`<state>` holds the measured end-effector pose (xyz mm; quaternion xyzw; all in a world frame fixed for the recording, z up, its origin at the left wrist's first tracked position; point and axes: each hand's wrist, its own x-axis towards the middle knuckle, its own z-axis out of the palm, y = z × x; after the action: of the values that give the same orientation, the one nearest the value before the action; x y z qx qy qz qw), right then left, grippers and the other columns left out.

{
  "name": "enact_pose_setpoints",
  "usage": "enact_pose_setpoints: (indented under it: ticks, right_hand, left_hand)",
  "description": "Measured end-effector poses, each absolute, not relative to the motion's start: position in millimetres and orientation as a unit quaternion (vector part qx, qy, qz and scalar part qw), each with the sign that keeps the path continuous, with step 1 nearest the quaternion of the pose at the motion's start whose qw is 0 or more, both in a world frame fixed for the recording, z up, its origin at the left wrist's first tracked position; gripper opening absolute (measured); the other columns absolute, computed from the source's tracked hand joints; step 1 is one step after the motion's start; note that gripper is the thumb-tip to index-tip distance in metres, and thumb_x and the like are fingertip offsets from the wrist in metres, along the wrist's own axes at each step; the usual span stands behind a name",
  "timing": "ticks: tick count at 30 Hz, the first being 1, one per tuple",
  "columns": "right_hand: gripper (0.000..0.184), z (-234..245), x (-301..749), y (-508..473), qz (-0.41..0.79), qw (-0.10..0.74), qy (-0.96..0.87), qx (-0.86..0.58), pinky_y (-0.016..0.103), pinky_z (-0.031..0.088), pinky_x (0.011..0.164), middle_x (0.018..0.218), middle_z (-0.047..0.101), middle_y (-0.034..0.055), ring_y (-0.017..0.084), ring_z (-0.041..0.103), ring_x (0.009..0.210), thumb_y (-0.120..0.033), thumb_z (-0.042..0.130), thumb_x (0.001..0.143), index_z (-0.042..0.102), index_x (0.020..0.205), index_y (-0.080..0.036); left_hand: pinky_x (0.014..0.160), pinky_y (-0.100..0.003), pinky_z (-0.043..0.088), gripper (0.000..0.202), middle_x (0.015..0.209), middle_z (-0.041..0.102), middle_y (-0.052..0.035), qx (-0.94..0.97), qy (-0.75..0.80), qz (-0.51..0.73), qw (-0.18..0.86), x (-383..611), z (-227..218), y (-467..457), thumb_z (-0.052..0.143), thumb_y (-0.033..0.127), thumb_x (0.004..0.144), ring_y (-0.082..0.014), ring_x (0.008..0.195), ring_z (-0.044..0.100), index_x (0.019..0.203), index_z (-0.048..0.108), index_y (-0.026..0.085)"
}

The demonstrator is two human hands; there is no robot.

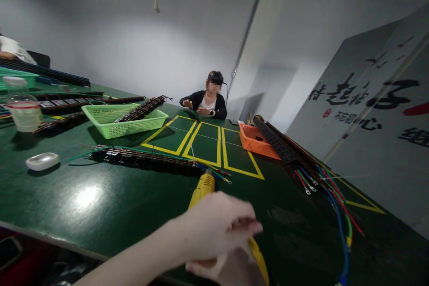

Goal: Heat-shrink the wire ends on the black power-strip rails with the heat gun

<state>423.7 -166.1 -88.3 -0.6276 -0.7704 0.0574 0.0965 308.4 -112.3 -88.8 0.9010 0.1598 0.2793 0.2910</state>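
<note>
A yellow heat gun points away from me over the green table, its nozzle close to the near wire ends of a cable-wrapped strip assembly. My left hand reaches in from the lower left and lies over the gun's middle, fingers curled, hiding much of its body. Below it, my right hand is wrapped about the gun's lower part, partly covered by my left. Beyond the nozzle lies the long dark strip assembly, with green, red, blue and yellow wires ending in ring terminals.
A light green basket holds another strip. At right, an orange basket stands beside long dark strips with trailing coloured wires. A bottle and white oval object are left. A person sits across the table.
</note>
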Motion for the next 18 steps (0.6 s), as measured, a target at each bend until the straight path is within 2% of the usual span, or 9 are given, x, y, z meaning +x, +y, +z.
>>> enact_pose_setpoints:
  ticks: [1, 2, 4, 7, 11, 14, 18]
  right_hand:
    - [0.083, -89, 422, -167, 0.073, 0.105, -0.764, -0.632, 0.029, 0.049, 0.078, 0.103, 0.066, 0.0072, 0.021, 0.062, 0.091, -0.055, 0.068, 0.059, 0.050, 0.127, -0.010]
    - [0.094, -89, 421, -168, 0.093, 0.120, -0.756, -0.637, 0.028, 0.048, 0.081, 0.108, 0.065, 0.0068, 0.021, 0.061, 0.096, -0.053, 0.073, 0.053, 0.044, 0.132, -0.012]
    - [0.115, -89, 420, -168, 0.135, 0.148, -0.744, -0.637, 0.028, 0.046, 0.086, 0.115, 0.062, 0.0054, 0.021, 0.059, 0.102, -0.046, 0.079, 0.046, 0.025, 0.143, -0.018]
    - [0.129, -89, 419, -167, 0.180, 0.158, -0.730, -0.640, 0.037, 0.044, 0.090, 0.118, 0.060, 0.0059, 0.026, 0.058, 0.105, -0.042, 0.080, 0.045, 0.003, 0.146, -0.022]
    - [0.129, -90, 419, -167, 0.185, 0.144, -0.728, -0.644, 0.041, 0.043, 0.091, 0.120, 0.058, 0.0061, 0.029, 0.055, 0.107, -0.044, 0.078, 0.047, -0.002, 0.146, -0.023]
    - [0.127, -88, 419, -167, 0.186, 0.153, -0.728, -0.642, 0.040, 0.042, 0.092, 0.121, 0.057, 0.0056, 0.028, 0.054, 0.108, -0.045, 0.078, 0.048, 0.001, 0.146, -0.024]
    - [0.126, -85, 418, -169, 0.199, 0.145, -0.722, -0.646, 0.040, 0.040, 0.094, 0.123, 0.055, 0.0053, 0.028, 0.052, 0.111, -0.043, 0.079, 0.047, 0.003, 0.146, -0.025]
  left_hand:
    - [0.071, -0.033, 0.052, 0.026, 0.090, 0.062, -0.0026, 0.900, 0.222, 0.288, 0.241, 305, -87, -94, 0.045, 0.039, 0.091, -0.0164, 0.080, 0.061, 0.104, 0.060, 0.022]
    - [0.071, -0.036, 0.052, 0.029, 0.090, 0.061, -0.0019, 0.889, 0.288, 0.304, 0.184, 301, -87, -77, 0.043, 0.040, 0.091, -0.0178, 0.082, 0.061, 0.106, 0.060, 0.022]
    - [0.075, -0.040, 0.050, 0.030, 0.092, 0.061, -0.0014, 0.867, 0.370, 0.314, 0.107, 296, -87, -46, 0.041, 0.040, 0.091, -0.0202, 0.090, 0.060, 0.105, 0.061, 0.023]
    - [0.083, -0.040, 0.047, 0.022, 0.096, 0.062, -0.0039, 0.853, 0.412, 0.311, 0.073, 293, -89, -11, 0.052, 0.035, 0.086, -0.0230, 0.097, 0.057, 0.100, 0.063, 0.022]
    - [0.083, -0.040, 0.045, 0.018, 0.100, 0.061, -0.0096, 0.838, 0.460, 0.290, 0.052, 293, -100, 13, 0.050, 0.020, 0.085, -0.0255, 0.098, 0.056, 0.096, 0.064, 0.018]
    - [0.088, -0.040, 0.041, 0.025, 0.107, 0.058, -0.0074, 0.826, 0.476, 0.301, 0.017, 291, -118, 23, 0.044, 0.011, 0.085, -0.0239, 0.105, 0.052, 0.101, 0.062, 0.021]
    - [0.090, -0.036, 0.038, 0.019, 0.108, 0.057, -0.0038, 0.833, 0.435, 0.342, -0.005, 283, -138, 35, 0.048, 0.014, 0.085, -0.0208, 0.105, 0.049, 0.099, 0.059, 0.022]
